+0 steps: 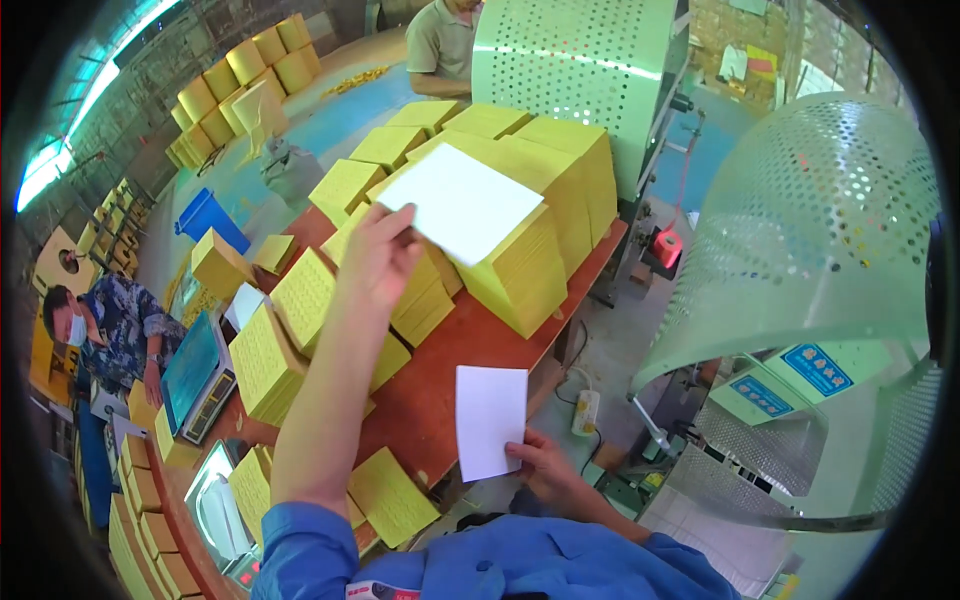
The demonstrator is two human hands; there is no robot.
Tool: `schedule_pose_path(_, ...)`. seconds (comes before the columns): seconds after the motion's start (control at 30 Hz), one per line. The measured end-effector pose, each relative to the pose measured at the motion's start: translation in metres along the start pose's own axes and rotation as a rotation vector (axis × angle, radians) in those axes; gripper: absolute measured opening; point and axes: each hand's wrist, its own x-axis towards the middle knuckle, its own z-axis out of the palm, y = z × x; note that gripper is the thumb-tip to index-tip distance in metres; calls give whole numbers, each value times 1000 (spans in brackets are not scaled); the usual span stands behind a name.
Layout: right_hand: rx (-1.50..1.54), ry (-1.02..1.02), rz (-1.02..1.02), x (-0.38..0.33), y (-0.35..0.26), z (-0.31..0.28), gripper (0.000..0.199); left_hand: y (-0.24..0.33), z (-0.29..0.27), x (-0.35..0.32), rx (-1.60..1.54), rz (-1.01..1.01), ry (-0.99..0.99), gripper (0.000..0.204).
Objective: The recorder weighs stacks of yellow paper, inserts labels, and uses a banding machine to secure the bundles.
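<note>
My left hand (385,250) reaches out over the stacks and pinches the corner of a white sheet (465,200) between thumb and fingers. The sheet lies over, or just above, the top of a tall stack of yellow paper (515,270); whether it touches I cannot tell. Close to my body, my right hand (545,465) grips a second white sheet (490,420) by its lower right edge, held up beside the red-brown table (425,385). More yellow paper stacks (270,360) stand under and beside my left forearm.
A digital scale (205,385) stands on the table's left, near a person in a camouflage top (125,320). Another person (440,50) is at the far side. Perforated green machine guards (570,75) rise behind and at right. A power strip (586,412) hangs beyond the table edge.
</note>
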Motion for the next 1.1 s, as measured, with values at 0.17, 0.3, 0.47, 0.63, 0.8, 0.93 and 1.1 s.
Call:
schedule_pose_path(0.17, 65, 99, -89, 2, -52, -50, 29, -57, 9, 58, 214, -51, 140, 44)
schedule_pose_path(0.3, 79, 76, -77, 9, -71, -72, 30, -65, 19, 59, 505, 68, 219, 61)
schedule_pose_path(0.47, 34, 26, 42, 30, -66, -73, 35, -70, 25, 56, 708, 142, 259, 64)
schedule_pose_path(0.63, 10, -46, 57, 41, -70, -63, 33, -81, 22, 61, 846, 207, 314, 59)
schedule_pose_path(0.8, -4, 12, 73, 43, -76, -62, 39, -91, 17, 65, 878, 271, 377, 55)
schedule_pose_path(0.93, -16, -28, 73, 47, -72, -76, 41, -95, 17, 64, 865, 281, 399, 54)
schedule_pose_path(1.1, -11, -60, -7, 44, -77, -71, 40, -90, 20, 49, 849, 260, 470, 54)
